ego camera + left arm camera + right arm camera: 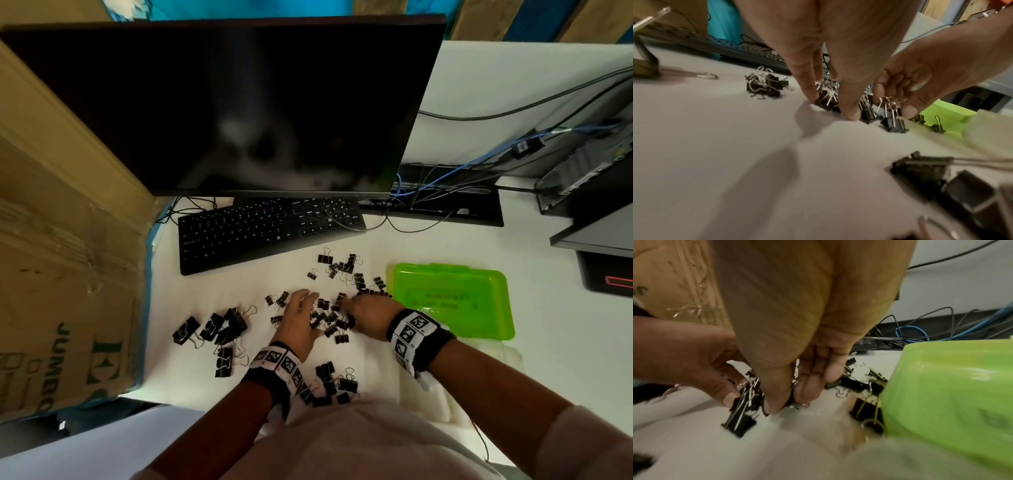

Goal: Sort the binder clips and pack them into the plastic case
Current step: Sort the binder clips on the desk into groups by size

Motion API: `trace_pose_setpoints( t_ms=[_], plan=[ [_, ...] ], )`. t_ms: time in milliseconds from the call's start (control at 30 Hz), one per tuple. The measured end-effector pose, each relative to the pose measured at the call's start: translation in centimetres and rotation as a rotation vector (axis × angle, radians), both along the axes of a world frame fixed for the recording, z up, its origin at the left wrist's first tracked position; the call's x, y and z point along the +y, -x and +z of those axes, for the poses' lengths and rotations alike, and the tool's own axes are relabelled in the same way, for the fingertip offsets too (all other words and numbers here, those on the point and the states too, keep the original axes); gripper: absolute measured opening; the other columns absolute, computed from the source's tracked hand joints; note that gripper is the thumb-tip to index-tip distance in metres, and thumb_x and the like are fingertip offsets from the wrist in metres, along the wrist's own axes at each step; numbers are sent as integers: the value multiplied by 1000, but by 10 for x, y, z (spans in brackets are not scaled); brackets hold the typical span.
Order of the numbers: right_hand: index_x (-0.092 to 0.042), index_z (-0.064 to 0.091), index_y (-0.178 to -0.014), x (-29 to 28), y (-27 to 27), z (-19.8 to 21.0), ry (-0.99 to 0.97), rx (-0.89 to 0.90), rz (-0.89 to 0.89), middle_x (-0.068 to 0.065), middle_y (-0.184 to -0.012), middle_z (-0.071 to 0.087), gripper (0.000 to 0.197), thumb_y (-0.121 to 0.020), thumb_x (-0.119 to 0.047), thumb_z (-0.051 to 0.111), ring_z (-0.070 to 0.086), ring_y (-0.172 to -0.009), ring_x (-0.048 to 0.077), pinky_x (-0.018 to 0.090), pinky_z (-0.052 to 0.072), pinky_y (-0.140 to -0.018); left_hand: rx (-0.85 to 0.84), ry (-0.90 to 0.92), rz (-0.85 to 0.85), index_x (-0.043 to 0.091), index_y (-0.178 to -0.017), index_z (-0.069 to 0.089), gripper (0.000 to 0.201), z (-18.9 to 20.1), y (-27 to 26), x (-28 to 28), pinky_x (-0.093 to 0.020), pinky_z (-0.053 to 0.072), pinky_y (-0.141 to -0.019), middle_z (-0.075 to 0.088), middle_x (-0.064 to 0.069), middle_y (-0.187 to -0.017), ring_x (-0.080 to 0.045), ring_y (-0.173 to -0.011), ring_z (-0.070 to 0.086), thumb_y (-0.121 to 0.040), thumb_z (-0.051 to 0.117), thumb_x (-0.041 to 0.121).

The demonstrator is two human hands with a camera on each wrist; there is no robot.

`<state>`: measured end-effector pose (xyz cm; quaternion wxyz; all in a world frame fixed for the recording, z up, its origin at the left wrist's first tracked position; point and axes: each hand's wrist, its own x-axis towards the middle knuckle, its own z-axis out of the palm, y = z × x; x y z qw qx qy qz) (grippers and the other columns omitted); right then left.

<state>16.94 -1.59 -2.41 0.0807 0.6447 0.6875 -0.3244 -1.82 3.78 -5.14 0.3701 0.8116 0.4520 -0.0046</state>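
Note:
Several small black binder clips (pixel 330 320) lie heaped on the white desk (pixel 428 246) between my hands. My left hand (pixel 310 308) reaches down into the heap, and its thumb and fingertips (pixel 851 113) pinch a small clip (pixel 826 101). My right hand (pixel 347 305) has its curled fingers (pixel 894 91) round the wire handles of a few small clips (pixel 890 104). Large clips (pixel 219 329) are grouped at the left, medium ones (pixel 330 380) near my body. The green plastic case (pixel 452 298) lies with its lid down to the right of my right hand.
More clips (pixel 346 270) are scattered behind the heap, some against the case's left edge. A black keyboard (pixel 267 229) and monitor (pixel 239 102) stand behind. A cardboard box (pixel 51 240) walls the left. Cables (pixel 445 185) run at the back right. A white foam piece (pixel 455 394) lies front right.

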Motion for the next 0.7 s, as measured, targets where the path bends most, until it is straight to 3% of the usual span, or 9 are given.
trace_pose_setpoints(
  t_ms=[133,267,467,600,700],
  plan=[
    [-23,59,-107,18,-17,3,-17,221,-215,2,-94,70,25,-87,-8,54,64,-84,19,30,51,-79,-16,-106,43,24,-141,29,72,6,7,8,-34,35,-110,18,5,-149,-15,-134,27,-81,69,14],
    [-24,62,-99,24,-44,7,-152,168,-356,3,-97,70,25,-85,-6,51,64,-88,22,32,51,-77,151,-232,62,23,-141,29,78,5,23,16,-42,31,-111,12,1,-152,-22,-136,18,-77,73,28],
    [-25,62,-96,15,-27,4,44,107,-193,-1,-100,68,13,-83,-28,65,63,-91,20,34,52,-81,20,-21,160,19,-139,33,68,-6,26,17,-34,31,-112,20,0,-147,-20,-133,25,-82,69,16],
    [-21,56,-106,13,-12,-4,-107,49,-118,3,-113,60,19,-87,-19,57,59,-99,25,33,49,-78,-52,-17,116,22,-138,34,66,-5,19,15,-22,31,-107,23,4,-143,-10,-123,37,-82,66,4],
    [-19,52,-121,17,-4,-7,-269,-16,18,7,-124,51,37,-85,-14,61,52,-112,28,41,46,-90,-72,-21,54,23,-139,33,71,-4,13,15,-19,30,-106,23,7,-142,-8,-125,36,-80,68,5]
  ],
)
